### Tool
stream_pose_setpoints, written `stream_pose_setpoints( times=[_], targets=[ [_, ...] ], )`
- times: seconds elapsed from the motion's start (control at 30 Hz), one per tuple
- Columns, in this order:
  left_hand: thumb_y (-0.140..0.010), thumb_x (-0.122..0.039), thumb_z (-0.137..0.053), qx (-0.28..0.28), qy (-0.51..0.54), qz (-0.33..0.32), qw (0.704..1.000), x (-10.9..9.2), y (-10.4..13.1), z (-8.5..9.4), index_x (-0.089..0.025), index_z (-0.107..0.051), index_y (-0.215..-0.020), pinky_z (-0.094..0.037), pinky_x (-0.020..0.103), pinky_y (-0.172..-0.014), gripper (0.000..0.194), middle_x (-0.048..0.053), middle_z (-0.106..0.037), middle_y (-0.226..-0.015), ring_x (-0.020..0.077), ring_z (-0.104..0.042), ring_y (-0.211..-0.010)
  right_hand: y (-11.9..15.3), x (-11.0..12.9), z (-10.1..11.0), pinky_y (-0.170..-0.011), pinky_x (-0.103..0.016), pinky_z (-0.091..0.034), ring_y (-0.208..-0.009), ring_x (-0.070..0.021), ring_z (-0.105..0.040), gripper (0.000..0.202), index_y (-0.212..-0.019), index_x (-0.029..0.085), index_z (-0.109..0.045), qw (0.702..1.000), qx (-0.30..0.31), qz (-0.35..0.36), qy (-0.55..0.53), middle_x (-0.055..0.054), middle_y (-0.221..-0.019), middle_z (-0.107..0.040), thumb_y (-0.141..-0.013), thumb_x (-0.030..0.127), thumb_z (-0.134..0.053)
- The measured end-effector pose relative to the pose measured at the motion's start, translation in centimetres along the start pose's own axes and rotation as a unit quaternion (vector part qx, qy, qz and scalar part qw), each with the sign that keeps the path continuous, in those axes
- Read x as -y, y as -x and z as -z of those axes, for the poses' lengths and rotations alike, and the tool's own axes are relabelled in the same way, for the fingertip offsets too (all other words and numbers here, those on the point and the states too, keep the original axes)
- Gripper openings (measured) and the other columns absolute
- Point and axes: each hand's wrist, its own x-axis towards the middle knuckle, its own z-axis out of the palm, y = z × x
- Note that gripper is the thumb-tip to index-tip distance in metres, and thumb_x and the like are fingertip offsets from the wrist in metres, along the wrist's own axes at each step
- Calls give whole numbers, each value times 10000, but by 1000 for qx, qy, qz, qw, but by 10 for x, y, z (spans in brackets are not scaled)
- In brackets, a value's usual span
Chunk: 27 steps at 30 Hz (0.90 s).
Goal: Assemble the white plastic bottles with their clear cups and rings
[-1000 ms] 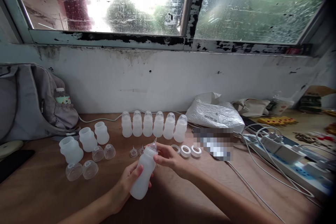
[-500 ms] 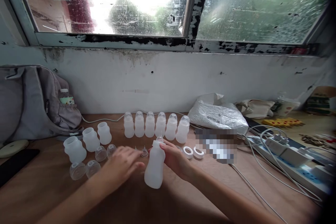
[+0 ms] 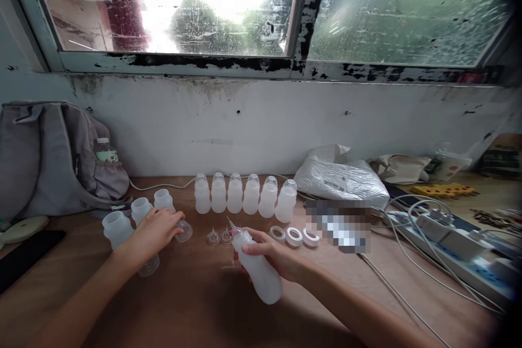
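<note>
Over brown wooden tabletop (image 3: 196, 304), tall frosted-white plastic bottle (image 3: 266, 283) is now tipped further, grasped by right hand (image 3: 274, 253) alone; left hand (image 3: 158, 228) is now shifted to clear plastic dome cover (image 3: 185, 231), grip not discernible; bottle-steadying apparently entrusted to one hand.

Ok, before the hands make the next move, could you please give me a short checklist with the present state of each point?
1. Held bottle secure in the right hand: ok, gripped, tilted with its neck up and to the left.
2. Nipple on that bottle's neck: ok, in place.
3. Nipple seated tightly: cannot tell, too small to see.
4. Clear cap grasped by the left hand: cannot tell, the fingers are at it but their grip is unclear.
5. White rings in view: ok, three in a row.
6. Open bottles standing upright: ok, all three.
</note>
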Motion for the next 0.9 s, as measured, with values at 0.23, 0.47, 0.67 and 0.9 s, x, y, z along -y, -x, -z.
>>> stream_pose_setpoints(
  times=[0.23, 0.47, 0.67, 0.9],
  targets=[
    [-771, -460, -413, 49, 213, -12, 976, -44, 9, 24, -217, -566, -988, -354, 214, -557, 360, -1, -603, -773, 133, -492, -622, 2, 0, 0, -572, -280, -424, -684, -155, -559, 424, -921, 238, -354, 999, 18, -19, 37, -3, -871, -540, -627, 242, -660],
    [-765, -445, -427, 74, 261, -20, 962, -50, 9, 13, -201, -582, -969, -345, 205, -537, 354, -1, -602, -755, 125, -484, -615, 2, 2, -2, -642, -245, -387, -774, -138, -514, 389, -919, 221, -439, 989, -1, 16, 150, 13, -864, -529, -614, 267, -676],
    [-763, -450, -436, 113, 269, -27, 956, -59, 12, 5, -203, -580, -963, -368, 224, -600, 349, 15, -610, -808, 148, -513, -691, 4, 4, -3, -685, -270, -376, -811, -148, -512, 402, -1010, 217, -446, 985, 15, 17, 168, -12, -884, -546, -682, 375, -617],
    [-762, -447, -437, 106, 277, -27, 954, -57, 10, -1, -194, -587, -947, -367, 230, -606, 347, 19, -609, -808, 152, -512, -697, -1, -3, 6, -631, -241, -407, -763, -138, -529, 532, -943, 203, -438, 995, 56, -29, 82, 5, -850, -549, -510, 183, -746]
  ],
)
